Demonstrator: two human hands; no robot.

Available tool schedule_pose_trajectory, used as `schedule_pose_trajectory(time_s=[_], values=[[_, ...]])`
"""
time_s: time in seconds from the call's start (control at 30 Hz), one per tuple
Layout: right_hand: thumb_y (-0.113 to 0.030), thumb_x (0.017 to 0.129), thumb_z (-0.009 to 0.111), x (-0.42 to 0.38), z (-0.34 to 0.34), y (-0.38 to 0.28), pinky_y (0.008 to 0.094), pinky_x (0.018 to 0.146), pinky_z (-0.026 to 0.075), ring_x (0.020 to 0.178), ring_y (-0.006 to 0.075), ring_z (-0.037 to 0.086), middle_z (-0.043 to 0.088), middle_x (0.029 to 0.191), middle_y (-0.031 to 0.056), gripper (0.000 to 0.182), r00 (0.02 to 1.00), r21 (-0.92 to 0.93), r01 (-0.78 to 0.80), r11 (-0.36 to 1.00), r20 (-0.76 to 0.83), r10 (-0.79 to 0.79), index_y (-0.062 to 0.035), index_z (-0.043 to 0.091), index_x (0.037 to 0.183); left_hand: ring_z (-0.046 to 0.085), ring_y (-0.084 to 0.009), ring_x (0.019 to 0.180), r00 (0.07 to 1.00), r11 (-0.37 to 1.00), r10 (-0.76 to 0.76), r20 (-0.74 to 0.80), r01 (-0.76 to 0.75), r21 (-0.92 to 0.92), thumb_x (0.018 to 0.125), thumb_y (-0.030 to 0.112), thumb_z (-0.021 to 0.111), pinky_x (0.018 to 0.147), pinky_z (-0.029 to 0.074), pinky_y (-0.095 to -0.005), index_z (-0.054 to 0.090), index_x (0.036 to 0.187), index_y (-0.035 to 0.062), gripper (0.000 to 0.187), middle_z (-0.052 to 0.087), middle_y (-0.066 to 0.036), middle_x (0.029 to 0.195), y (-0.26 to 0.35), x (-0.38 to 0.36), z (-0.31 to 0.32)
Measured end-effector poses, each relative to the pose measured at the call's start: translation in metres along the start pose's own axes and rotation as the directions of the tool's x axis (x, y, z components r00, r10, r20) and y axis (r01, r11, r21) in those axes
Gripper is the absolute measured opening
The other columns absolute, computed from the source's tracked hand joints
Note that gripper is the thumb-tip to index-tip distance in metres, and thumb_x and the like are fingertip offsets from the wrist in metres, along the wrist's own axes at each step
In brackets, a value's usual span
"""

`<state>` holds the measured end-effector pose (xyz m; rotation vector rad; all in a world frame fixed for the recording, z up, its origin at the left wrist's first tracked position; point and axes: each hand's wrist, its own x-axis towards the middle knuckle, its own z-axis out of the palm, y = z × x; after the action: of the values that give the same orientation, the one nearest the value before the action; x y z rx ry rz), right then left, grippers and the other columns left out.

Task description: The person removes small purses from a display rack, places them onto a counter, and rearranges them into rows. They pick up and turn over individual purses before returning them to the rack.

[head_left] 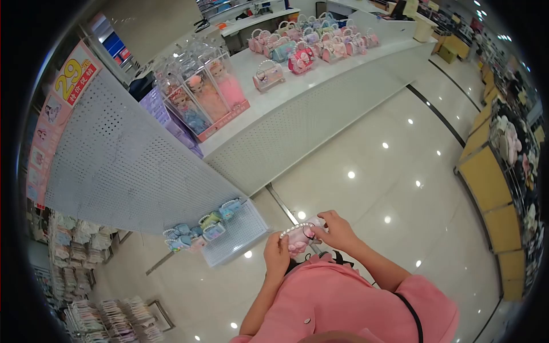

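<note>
A small pink handbag [298, 239] with a white pearl handle is held between my two hands, in front of my waist. My left hand [277, 255] grips its left end, fingers closed round it. At the upper right end, my right hand [336, 230] pinches the bag, with the thumb near the pearl handle. Some of the bag is hidden behind my fingers.
Several small pearl-handled bags [281, 50] stand on the white counter [337, 73], beside boxed dolls [206, 94]. A white perforated shelf [243, 233] at lower left bears blue and green bags [213, 230]. Racks [117, 320] hang at bottom left; a yellow-panelled display [493, 197] lines the right.
</note>
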<state>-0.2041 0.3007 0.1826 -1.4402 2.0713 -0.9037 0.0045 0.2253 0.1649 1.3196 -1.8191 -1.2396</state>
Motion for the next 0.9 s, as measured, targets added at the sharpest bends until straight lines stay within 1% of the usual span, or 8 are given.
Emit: schedule_pose_trajectory(time_s=[0.1,0.17,0.2,0.27,0.43,0.5,0.73,0.9], values=[[-0.031,0.094,0.070,0.026,-0.020,0.020,0.0362,0.075,0.058,0.089,0.0304,0.072,0.068,0.100,0.0175,0.035,0.992,0.107,-0.083,0.991,0.103,0.072,0.0017,0.067,0.107,0.065,-0.0287,0.088,0.994,0.993,0.109,-0.024,-0.108,0.050,0.099,0.014,0.060,0.079,0.050,-0.0372,0.066,0.108,0.0002,0.018,0.066,-0.015,0.096,0.020,0.031,0.020],[-0.026,0.095,0.070,0.045,-0.027,0.029,0.0340,0.071,0.058,0.085,0.0288,0.072,0.068,0.097,0.0177,0.031,0.995,0.141,-0.079,0.987,0.078,0.069,0.0035,0.067,0.105,0.065,-0.0259,0.090,0.984,0.982,0.176,0.000,-0.175,0.076,0.099,0.011,0.059,0.081,0.051,-0.0362,0.065,0.110,-0.0008,0.017,0.066,-0.016,0.099,0.023,0.063,0.033],[-0.023,0.095,0.070,0.056,-0.033,0.030,0.0334,0.070,0.058,0.084,0.0281,0.072,0.068,0.097,0.0173,0.029,0.996,0.186,-0.088,0.979,0.038,0.082,0.0033,0.067,0.105,0.065,-0.0245,0.090,0.977,0.974,0.210,0.016,-0.211,0.087,0.100,0.010,0.058,0.082,0.052,-0.0357,0.064,0.112,-0.0013,0.018,0.066,-0.017,0.101,0.025,0.080,0.041],[-0.018,0.095,0.069,0.082,-0.049,0.031,0.0322,0.067,0.058,0.081,0.0267,0.072,0.068,0.096,0.0164,0.024,0.992,0.268,-0.101,0.958,-0.040,0.116,0.0031,0.067,0.105,0.063,-0.0328,0.102,0.979,0.978,0.204,0.019,-0.203,-0.046,0.098,0.009,0.059,0.088,0.050,-0.0396,0.065,0.110,0.0000,0.016,0.066,-0.018,0.106,0.031,0.119,0.061],[-0.019,0.093,0.070,0.160,-0.092,0.041,0.0379,0.065,0.055,0.077,0.0311,0.066,0.066,0.089,0.0168,0.022,0.925,0.109,-0.076,0.991,-0.364,0.111,0.0012,0.067,0.098,0.054,-0.0422,0.126,0.912,0.913,0.392,0.118,-0.371,-0.170,0.095,0.002,0.057,0.102,0.045,-0.0462,0.061,0.118,0.0007,0.023,0.064,-0.018,0.117,0.076,0.235,0.106],[-0.014,0.092,0.071,0.195,-0.111,0.031,0.0372,0.067,0.055,0.078,0.0306,0.066,0.066,0.090,0.0168,0.018,0.891,0.148,-0.099,0.984,-0.426,0.154,0.0016,0.066,0.099,0.054,-0.0424,0.126,0.883,0.889,0.444,0.154,-0.412,-0.200,0.095,0.001,0.056,0.104,0.044,-0.0471,0.060,0.118,0.0009,0.023,0.064,-0.017,0.117,0.107,0.278,0.109],[-0.008,0.090,0.072,0.349,-0.157,-0.009,0.0359,0.070,0.055,0.081,0.0297,0.066,0.068,0.095,0.0167,0.018,0.851,-0.022,0.124,0.992,-0.512,-0.118,0.0016,0.067,0.105,0.052,-0.0439,0.128,0.801,0.795,0.594,0.068,-0.572,-0.201,0.092,-0.004,0.053,0.109,0.040,-0.0487,0.060,0.113,0.0014,0.023,0.063,-0.017,0.117,0.178,0.425,0.077],[-0.009,0.090,0.073,0.460,-0.185,-0.025,0.0353,0.073,0.055,0.084,0.0299,0.067,0.069,0.099,0.0168,0.021,0.862,0.022,0.310,0.950,-0.429,-0.271,0.0011,0.067,0.108,0.052,-0.0413,0.129,0.800,0.795,0.594,-0.083,-0.600,-0.086,0.090,-0.006,0.052,0.107,0.041,-0.0460,0.060,0.110,0.0008,0.023,0.064,-0.017,0.120,0.215,0.510,0.055]])
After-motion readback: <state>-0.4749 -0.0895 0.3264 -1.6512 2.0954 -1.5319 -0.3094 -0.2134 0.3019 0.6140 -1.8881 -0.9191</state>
